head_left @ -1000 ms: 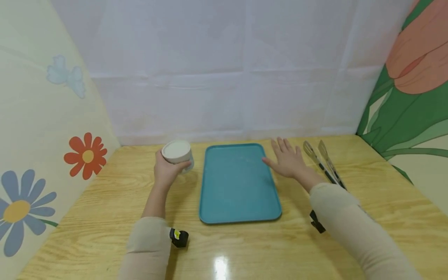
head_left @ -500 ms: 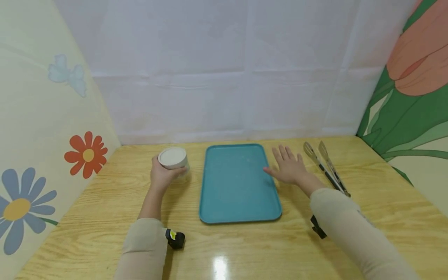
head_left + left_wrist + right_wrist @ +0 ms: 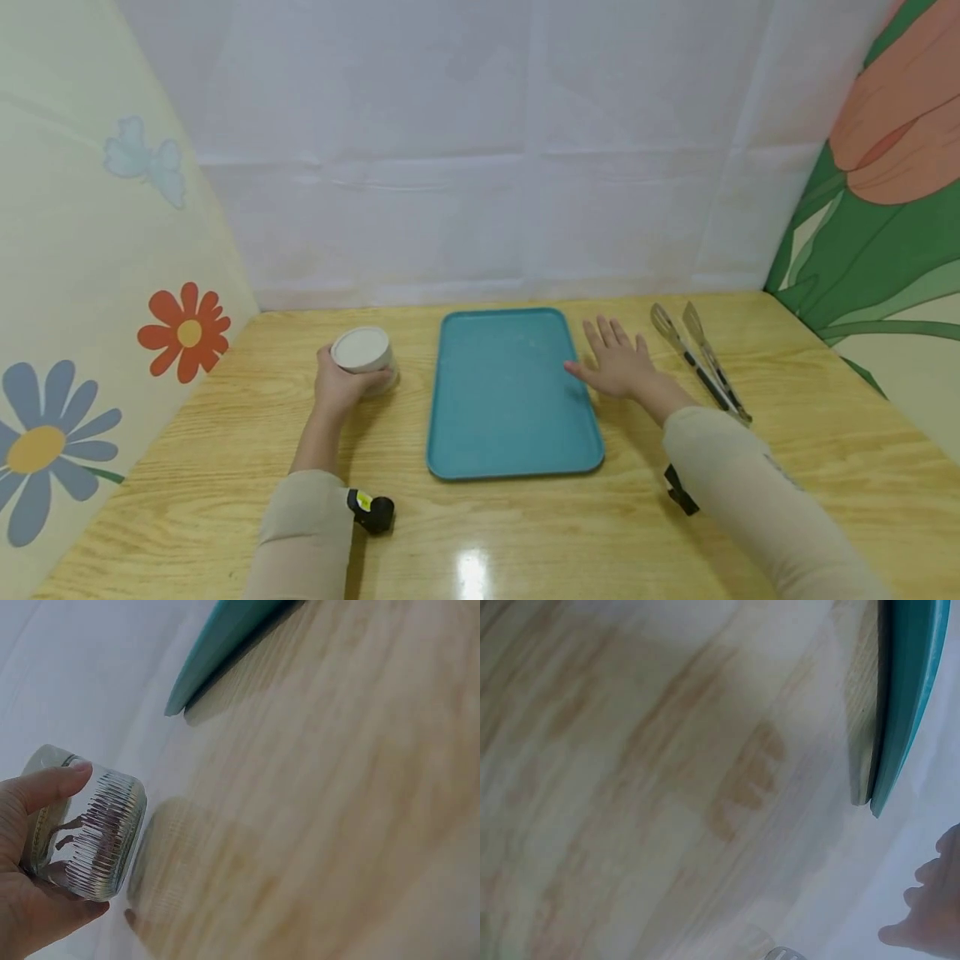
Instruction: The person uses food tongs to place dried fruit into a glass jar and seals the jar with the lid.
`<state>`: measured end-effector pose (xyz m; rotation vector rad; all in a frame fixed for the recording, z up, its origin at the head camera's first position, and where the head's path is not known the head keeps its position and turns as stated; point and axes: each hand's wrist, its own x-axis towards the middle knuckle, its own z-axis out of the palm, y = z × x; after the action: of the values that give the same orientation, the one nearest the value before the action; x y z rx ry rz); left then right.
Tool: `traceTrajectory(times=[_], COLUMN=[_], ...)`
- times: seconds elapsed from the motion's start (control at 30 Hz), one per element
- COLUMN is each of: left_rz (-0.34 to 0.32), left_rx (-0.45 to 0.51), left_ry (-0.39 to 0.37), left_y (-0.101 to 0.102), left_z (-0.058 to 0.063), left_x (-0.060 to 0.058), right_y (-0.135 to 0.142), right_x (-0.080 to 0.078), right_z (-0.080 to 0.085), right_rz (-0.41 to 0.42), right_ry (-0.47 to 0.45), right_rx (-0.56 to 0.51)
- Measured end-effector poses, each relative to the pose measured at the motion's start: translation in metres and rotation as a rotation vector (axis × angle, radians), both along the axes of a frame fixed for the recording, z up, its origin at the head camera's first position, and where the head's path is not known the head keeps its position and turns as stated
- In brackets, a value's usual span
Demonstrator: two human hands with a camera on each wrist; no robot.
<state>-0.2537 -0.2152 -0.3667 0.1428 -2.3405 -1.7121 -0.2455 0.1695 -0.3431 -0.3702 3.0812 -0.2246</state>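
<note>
In the head view my left hand (image 3: 341, 385) grips a glass jar with a white lid (image 3: 362, 348), left of the blue tray (image 3: 513, 396). Seen from the left wrist, the glass jar (image 3: 101, 832) has ribbed clear sides, with my thumb and fingers around it. A thin gap shows between its base and its reflection on the tabletop. Beside the tray's right edge, my right hand (image 3: 618, 367) is held with straight, spread fingers and nothing in it. From the right wrist view, the same hand (image 3: 930, 907) appears at the lower right, off the table surface.
Metal tongs with dark grips (image 3: 701, 362) lie on the wooden table (image 3: 525, 533), right of my right hand. A white cloth backdrop (image 3: 465, 208) rises behind the table, and printed flower panels stand at both sides.
My left hand has carried the jar lower, nearer to me and slightly left. My right hand has come a little nearer to me, its fingers still spread. Tray and tongs have stayed put.
</note>
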Motion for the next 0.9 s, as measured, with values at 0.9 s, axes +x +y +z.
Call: traceTrajectory(times=[0.9], left_rz=[-0.069], left_rx=[-0.067], left_ry=[-0.1], left_y=[-0.013], left_z=[0.003], left_x=[0.002], right_y=[-0.002], right_x=[0.002], right_z=[-0.001], right_rz=[-0.004], right_ry=[0.006], right_rx=[-0.038])
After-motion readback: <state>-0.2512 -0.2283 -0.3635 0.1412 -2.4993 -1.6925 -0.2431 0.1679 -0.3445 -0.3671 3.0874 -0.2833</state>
